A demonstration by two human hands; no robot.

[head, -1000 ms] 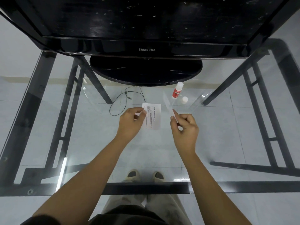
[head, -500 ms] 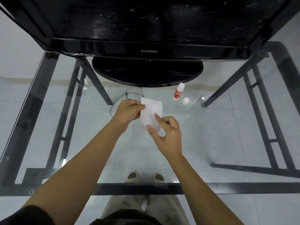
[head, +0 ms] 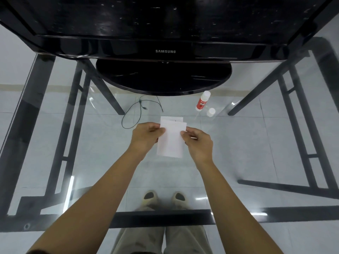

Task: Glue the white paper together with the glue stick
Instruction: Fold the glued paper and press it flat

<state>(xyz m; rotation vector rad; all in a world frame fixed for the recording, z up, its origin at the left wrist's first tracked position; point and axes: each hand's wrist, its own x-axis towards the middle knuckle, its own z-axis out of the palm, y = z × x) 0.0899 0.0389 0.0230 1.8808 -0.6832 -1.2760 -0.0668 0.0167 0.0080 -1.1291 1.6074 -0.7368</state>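
Two overlapping sheets of white paper (head: 171, 138) are held above the glass table, the front one blank, the rear one peeking out at the top with some print. My left hand (head: 146, 137) pinches the left edge and my right hand (head: 197, 142) pinches the right edge. The glue stick (head: 201, 103), white with a red label, stands uncapped on the glass to the far right of the paper. Its white cap (head: 211, 112) lies just beside it.
A black Samsung TV (head: 165, 51) on an oval base (head: 163, 77) fills the far side of the glass table (head: 73, 143). A thin black cable (head: 135, 114) lies on the floor beneath the glass. Black metal table legs show through on both sides.
My right hand brought its sheet over the one in my left hand. Both hands now hold the stacked sheets by their side edges, a little nearer to me.
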